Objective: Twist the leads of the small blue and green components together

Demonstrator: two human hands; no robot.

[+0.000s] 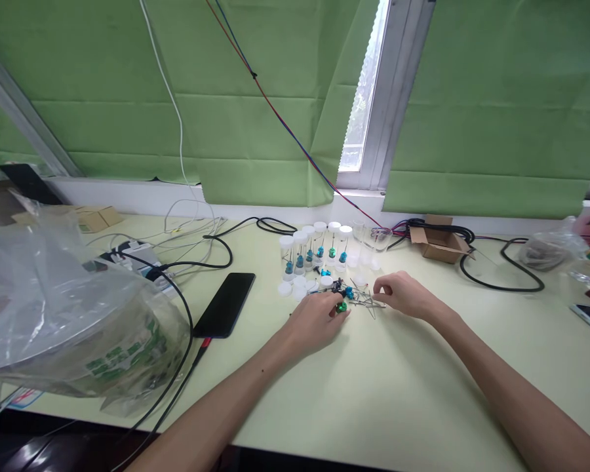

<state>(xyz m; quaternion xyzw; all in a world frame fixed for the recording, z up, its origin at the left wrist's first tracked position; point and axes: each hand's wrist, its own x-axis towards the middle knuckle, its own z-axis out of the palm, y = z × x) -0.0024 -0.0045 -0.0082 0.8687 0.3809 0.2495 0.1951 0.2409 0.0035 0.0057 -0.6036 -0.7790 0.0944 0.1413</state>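
My left hand (319, 319) is closed, with a small shiny green metallic part (341, 306) pinched at its fingertips. My right hand (400, 294) has its fingers curled down at the ends of a loose pile of thin metal rods (366, 300); whether one is between the fingertips is hidden. Small blue metallic parts (349, 292) and black pieces (337, 285) lie between the two hands. Just behind stand several clear vials with white caps (334, 241), each holding a blue or green part on a rod. Loose white caps (285, 288) lie beside my left hand.
A black phone (225, 305) lies left of my hands. Further left, a large plastic-bagged container (78, 314) and black cables (177, 288) take up the table. At the back right are an open cardboard box (440, 246), a coiled black cable (509, 287) and a clear bag (550, 249).
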